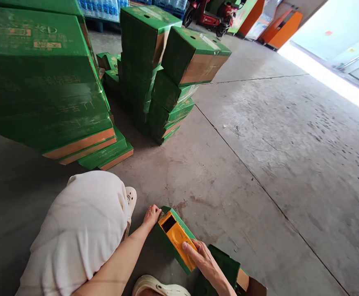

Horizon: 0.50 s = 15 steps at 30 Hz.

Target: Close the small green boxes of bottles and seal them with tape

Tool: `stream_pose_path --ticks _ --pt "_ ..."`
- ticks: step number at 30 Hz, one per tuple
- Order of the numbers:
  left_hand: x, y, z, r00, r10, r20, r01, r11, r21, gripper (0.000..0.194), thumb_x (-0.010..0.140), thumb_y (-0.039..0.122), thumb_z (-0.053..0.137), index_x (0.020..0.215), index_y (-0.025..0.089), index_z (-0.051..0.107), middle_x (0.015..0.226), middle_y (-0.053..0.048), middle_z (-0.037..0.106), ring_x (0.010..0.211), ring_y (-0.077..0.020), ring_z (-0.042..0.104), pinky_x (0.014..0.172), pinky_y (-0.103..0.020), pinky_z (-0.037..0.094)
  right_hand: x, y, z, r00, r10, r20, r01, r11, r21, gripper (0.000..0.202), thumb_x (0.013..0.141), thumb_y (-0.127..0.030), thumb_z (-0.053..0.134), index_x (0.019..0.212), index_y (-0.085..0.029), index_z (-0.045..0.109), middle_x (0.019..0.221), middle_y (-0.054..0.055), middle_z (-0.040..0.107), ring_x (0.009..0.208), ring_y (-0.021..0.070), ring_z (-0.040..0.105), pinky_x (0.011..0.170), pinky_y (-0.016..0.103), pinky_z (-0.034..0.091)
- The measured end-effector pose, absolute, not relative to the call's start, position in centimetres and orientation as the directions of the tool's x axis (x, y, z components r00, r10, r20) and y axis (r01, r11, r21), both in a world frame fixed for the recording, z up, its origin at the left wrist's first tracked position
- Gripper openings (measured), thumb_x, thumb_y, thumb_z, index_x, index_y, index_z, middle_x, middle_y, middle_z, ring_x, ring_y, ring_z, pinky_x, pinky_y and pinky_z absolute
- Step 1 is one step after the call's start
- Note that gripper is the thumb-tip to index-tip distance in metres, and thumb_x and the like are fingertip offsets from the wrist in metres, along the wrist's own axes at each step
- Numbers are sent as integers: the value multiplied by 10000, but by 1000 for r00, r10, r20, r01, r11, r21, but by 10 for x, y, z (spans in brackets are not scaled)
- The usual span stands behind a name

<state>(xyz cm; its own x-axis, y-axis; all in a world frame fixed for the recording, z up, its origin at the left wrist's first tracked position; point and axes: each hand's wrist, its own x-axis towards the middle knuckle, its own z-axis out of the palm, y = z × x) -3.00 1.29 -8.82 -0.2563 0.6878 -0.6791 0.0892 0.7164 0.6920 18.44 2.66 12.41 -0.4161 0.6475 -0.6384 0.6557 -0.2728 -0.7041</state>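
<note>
In the head view, a small green cardboard box (169, 243) is close to the floor near my feet. On top of it lies a yellow multimeter (178, 238), or a device much like one, with a dark window and a round dial shape. My right hand (199, 254) grips its near end, thumb on top, fingers mostly hidden along the far side. At the box's far left corner my left hand (152, 215) has its fingers curled in and pressed against the edge. Below my right wrist sits an open green carton (221, 263) with a brown flap.
Stacked green cartons (34, 82) rise at the left, with more carton stacks (194, 61) ahead. My knee in pale cloth (83, 222) and a cream clog (159, 287) are close by. Bottled-water packs (101, 9), a red scooter (212, 14) and orange machines (282, 26) stand farther back.
</note>
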Motion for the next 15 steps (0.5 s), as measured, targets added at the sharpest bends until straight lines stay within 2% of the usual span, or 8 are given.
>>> stream_pose_path --ticks 1,3,5,9,12,15 --pt "-31 12 -88 -260 686 -680 92 718 689 64 936 263 625 977 215 635 1215 -129 719 1311 -278 610 1173 -381 396 184 27 125 -414 647 -640 655 -277 -703 718 806 -902 614 735 -189 663 684 18 517 710 185 441 589 281 363" --pt "-35 8 -87 -271 680 -682 90 723 685 261 896 193 647 1156 178 628 1361 -181 663 1411 -311 548 1211 -422 361 182 26 127 -418 637 -648 651 -287 -703 725 804 -908 607 731 -188 641 672 8 488 686 168 408 577 278 334" --pt "-39 0 -85 -272 678 -683 78 723 686 429 851 103 636 1275 156 597 1412 -210 635 1450 -331 523 1225 -456 349 180 25 130 -441 608 -661 640 -304 -706 716 812 -900 599 723 -190 600 656 -11 433 650 142 350 568 279 288" --pt "-41 -17 -81 -216 718 -662 37 683 730 455 833 36 572 1255 190 645 1257 -152 735 1349 -290 628 1218 -447 394 176 23 132 -480 574 -664 619 -315 -720 682 843 -864 594 722 -195 535 645 -34 364 615 112 285 573 282 238" --pt "-41 -17 -73 -154 779 -608 7 616 788 522 805 52 608 1296 218 671 1307 -121 744 1345 -259 640 1233 -432 408 178 23 128 -467 601 -648 617 -304 -726 683 828 -861 614 700 -200 503 642 -35 364 613 108 293 564 276 232" --pt "-49 -3 -59 -23 841 -541 -75 538 840 634 729 101 726 1346 244 689 1374 -102 729 1399 -284 609 1248 -467 415 183 24 122 -476 582 -660 594 -341 -729 683 802 -866 642 721 -197 531 652 -29 406 617 112 326 549 268 235"
